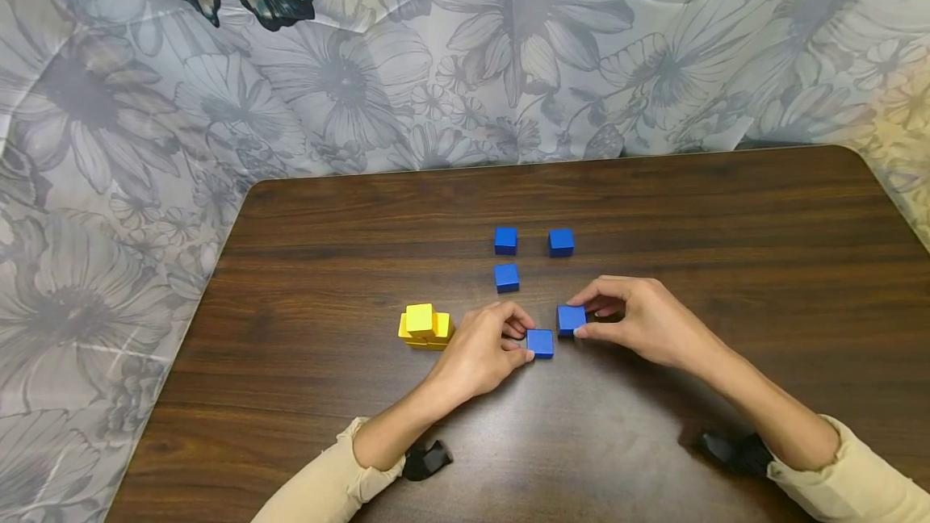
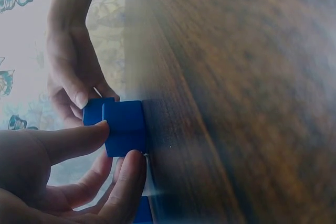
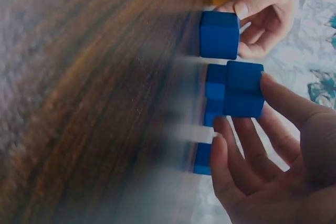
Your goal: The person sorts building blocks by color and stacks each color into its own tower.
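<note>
Near the middle of the table, my left hand [image 1: 483,345] holds a blue cube [image 1: 540,343] at its left side, thumb in front and a finger behind. Just to the right, my right hand [image 1: 647,321] pinches a second blue cube [image 1: 571,320] between thumb and fingers. In the right wrist view this second cube [image 3: 245,88] looks raised off the table, while the left hand's cube [image 3: 219,35] sits lower. A small gap parts the two cubes in the head view. Left of my left hand stands a small pile of yellow blocks [image 1: 419,320], partly covered by that hand.
Beyond the hands lie three loose blue cubes: one at back left [image 1: 505,240], one at back right [image 1: 561,242], and one nearer [image 1: 506,278]. The brown wooden table [image 1: 327,248] ends at a flowered cloth [image 1: 349,87] behind.
</note>
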Motion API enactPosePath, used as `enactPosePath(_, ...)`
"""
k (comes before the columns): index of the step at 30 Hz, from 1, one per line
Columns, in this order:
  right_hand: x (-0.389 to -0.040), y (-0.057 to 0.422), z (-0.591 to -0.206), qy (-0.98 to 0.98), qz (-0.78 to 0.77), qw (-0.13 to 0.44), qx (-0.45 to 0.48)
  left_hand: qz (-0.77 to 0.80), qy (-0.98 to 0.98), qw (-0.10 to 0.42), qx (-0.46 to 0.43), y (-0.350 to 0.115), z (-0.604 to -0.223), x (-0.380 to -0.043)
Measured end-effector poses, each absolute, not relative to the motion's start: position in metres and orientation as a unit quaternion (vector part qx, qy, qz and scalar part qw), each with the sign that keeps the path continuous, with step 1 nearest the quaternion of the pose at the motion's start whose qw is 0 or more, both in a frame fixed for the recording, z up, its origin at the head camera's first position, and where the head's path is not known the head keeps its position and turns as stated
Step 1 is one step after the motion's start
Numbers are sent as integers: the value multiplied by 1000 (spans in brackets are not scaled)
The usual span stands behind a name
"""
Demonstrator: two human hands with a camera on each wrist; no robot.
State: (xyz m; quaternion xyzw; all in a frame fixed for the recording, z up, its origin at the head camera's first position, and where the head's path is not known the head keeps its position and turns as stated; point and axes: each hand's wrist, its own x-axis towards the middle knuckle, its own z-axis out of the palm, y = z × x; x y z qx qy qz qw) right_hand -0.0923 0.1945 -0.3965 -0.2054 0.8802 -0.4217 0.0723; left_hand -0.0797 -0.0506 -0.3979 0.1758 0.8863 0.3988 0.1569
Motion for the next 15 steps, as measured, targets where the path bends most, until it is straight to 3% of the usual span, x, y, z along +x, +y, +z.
enactPosePath(15, -87, 192, -401, 876, -425, 118, -195, 410, 880, 167, 170, -50, -397, -81)
